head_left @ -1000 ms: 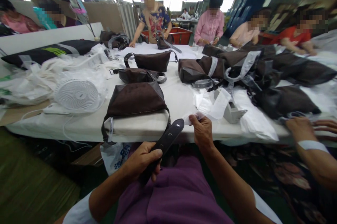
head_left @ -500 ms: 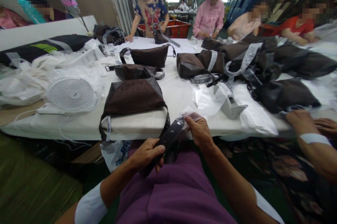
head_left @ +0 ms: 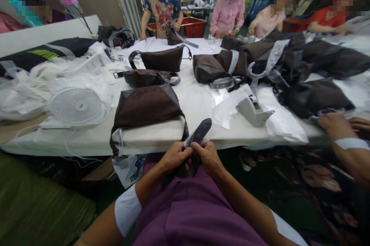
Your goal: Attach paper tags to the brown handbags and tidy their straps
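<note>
A dark brown handbag [head_left: 147, 105] lies at the table's front edge, directly before me. Its dark strap [head_left: 199, 132] hangs over the edge, and the rounded end points up and away from me with clear plastic film around it. My left hand [head_left: 177, 156] is closed on the strap, thumb on top. Close beside it, my right hand [head_left: 208, 157] pinches the strap and film from the other side. The lower part of the strap is hidden by my hands and lap.
Further back lie more brown bags [head_left: 162, 59]. A white fan [head_left: 78, 104] sits on the left amid plastic wrapping. Right of centre stands a grey tape dispenser [head_left: 254, 111] beside white sheets [head_left: 281, 118]. A co-worker's hand [head_left: 335, 126] works at far right; other people stand across the table.
My right hand has moved down and left, next to my left hand. The strap's tip now shows above both hands, with film drawn over it. My left hand has shifted up and right.
</note>
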A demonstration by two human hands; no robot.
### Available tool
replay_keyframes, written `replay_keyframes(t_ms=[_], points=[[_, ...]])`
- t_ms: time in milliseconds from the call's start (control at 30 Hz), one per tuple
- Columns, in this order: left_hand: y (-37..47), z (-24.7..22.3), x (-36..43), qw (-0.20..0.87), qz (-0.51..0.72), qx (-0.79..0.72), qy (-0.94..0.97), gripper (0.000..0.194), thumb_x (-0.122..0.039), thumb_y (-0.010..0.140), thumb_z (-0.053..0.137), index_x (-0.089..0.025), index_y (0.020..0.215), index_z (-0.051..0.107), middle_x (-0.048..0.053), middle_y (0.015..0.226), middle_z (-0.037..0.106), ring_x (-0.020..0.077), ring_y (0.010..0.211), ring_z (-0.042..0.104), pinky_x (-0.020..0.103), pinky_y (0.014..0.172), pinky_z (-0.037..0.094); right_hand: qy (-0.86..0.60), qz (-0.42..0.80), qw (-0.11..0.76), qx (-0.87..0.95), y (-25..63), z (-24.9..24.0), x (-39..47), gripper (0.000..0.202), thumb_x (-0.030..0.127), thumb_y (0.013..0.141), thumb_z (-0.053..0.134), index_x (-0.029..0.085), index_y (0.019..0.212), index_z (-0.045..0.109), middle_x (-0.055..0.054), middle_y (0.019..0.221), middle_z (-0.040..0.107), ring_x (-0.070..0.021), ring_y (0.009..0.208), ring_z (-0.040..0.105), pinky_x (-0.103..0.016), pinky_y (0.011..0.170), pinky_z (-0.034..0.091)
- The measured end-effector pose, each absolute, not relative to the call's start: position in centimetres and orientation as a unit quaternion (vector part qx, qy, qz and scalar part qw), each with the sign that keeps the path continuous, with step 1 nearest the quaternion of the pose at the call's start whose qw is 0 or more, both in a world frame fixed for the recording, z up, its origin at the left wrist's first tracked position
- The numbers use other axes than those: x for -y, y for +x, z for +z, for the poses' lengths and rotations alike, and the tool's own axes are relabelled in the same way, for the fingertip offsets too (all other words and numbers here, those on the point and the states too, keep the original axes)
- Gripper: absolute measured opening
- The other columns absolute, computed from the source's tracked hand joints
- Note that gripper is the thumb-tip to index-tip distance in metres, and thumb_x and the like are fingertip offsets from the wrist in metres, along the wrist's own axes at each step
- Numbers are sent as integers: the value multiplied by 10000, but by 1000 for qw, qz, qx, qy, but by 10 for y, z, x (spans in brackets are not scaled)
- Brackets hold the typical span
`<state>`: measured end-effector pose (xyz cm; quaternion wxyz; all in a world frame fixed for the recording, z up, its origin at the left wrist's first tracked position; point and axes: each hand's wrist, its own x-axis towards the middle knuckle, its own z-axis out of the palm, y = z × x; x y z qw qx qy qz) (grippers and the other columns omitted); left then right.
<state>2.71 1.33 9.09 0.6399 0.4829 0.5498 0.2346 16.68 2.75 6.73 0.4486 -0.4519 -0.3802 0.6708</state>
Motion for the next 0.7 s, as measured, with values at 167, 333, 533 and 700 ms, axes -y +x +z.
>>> replay_keyframes(t_ms=[167, 333, 533, 700], points=[[21, 85, -11, 627, 249, -479, 562, 206, -220, 699, 603, -155, 894, 590, 2, 750, 622, 143, 660, 597, 220, 557, 451, -472, 619, 523, 347, 188, 72, -36, 227, 338, 676, 715, 121, 695, 652, -19, 596, 629, -112, 495, 537, -220, 482, 431], [6, 53, 23, 615, 258, -501, 551, 153, -226, 741, 566, -149, 872, 577, 11, 765, 622, 151, 709, 585, 240, 626, 450, -490, 535, 616, 308, 224, 81, -62, 226, 327, 637, 745, 133, 678, 638, -11, 592, 623, -111, 519, 545, -213, 494, 436], [1, 60, 38, 557, 270, -579, 531, 251, -394, 846, 488, -155, 850, 564, -31, 612, 524, 95, 459, 483, 223, 472, 394, -509, 563, 596, 263, 223, 65, -62, 282, 370, 639, 744, 123, 704, 625, -9, 592, 604, -101, 486, 506, -207, 443, 387], [10, 82, 18, 573, 276, -562, 528, 267, -414, 830, 510, -155, 886, 544, -42, 568, 514, 86, 406, 463, 201, 414, 359, -473, 634, 531, 303, 192, 58, -36, 281, 359, 659, 727, 119, 637, 584, 19, 519, 530, -73, 452, 432, -200, 442, 337]])
